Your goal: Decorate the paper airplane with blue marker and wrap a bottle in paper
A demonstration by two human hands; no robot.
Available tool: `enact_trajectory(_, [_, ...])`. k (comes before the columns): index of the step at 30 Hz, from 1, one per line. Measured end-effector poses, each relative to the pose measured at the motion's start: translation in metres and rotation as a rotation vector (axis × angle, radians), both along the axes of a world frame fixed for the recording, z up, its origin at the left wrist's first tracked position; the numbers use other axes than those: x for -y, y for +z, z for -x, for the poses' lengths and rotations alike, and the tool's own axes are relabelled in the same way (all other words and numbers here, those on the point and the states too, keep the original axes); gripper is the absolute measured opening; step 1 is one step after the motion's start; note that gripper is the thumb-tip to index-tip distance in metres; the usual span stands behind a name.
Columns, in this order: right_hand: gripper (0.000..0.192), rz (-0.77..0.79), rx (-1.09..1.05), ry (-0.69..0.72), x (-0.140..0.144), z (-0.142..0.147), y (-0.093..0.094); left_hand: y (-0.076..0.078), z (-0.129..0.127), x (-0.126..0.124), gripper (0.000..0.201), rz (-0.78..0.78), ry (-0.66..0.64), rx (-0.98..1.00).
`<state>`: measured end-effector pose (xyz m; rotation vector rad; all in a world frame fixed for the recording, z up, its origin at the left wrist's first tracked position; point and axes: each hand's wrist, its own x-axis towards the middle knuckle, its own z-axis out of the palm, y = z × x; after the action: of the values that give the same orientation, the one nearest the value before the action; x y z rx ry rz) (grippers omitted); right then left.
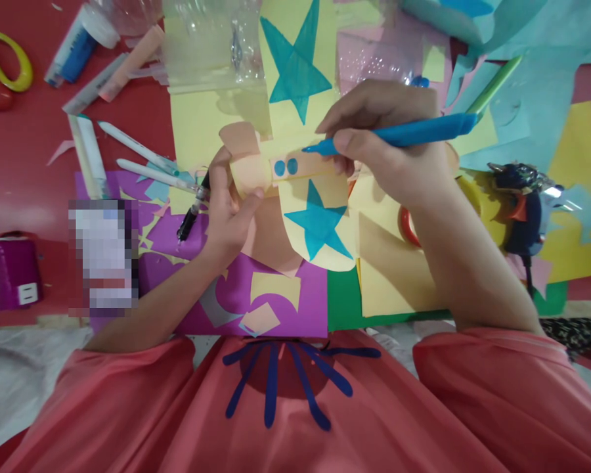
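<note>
My right hand (389, 138) grips a blue marker (418, 130), its tip close to a pale paper strip (308, 165) that bears two blue dots. Whether the tip touches the paper I cannot tell. With thumb and fingers my left hand (231, 203) pinches the left end of a cream paper cutout (249, 169) that this strip lies across. Below the strip, a rounded cream flap shows a blue-green star (320, 223). Another blue-green star (298, 62) is on the yellow paper above. A black pen (192, 213) lies beside my left hand.
White pens (138, 144), a glue tube (81, 46) and yellow-handled scissors (10, 56) lie to the left. A dark glue gun (525, 210) sits at right, near red-handled scissors (408, 226). Purple sheet (295, 315), paper scraps and clear plastic (217, 39) cover much of the red table.
</note>
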<state>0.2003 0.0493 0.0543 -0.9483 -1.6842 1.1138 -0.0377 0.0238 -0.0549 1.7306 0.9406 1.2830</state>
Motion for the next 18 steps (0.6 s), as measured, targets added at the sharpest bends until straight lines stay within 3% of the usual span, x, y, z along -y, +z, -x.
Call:
enact_trajectory(4, [0.024, -0.014, 0.087, 0.04, -0.004, -0.005, 0.006, -0.002, 0.003, -0.001, 0.065, 0.013, -0.021, -0.002])
enact_trajectory(9, [0.013, 0.01, 0.061, 0.04, -0.004, -0.006, 0.0, -0.003, 0.001, -0.001, 0.066, 0.008, 0.001, 0.01])
enact_trajectory(18, [0.018, 0.03, 0.081, -0.021, -0.004, -0.003, -0.004, 0.007, -0.007, 0.003, 0.059, 0.011, 0.038, 0.007])
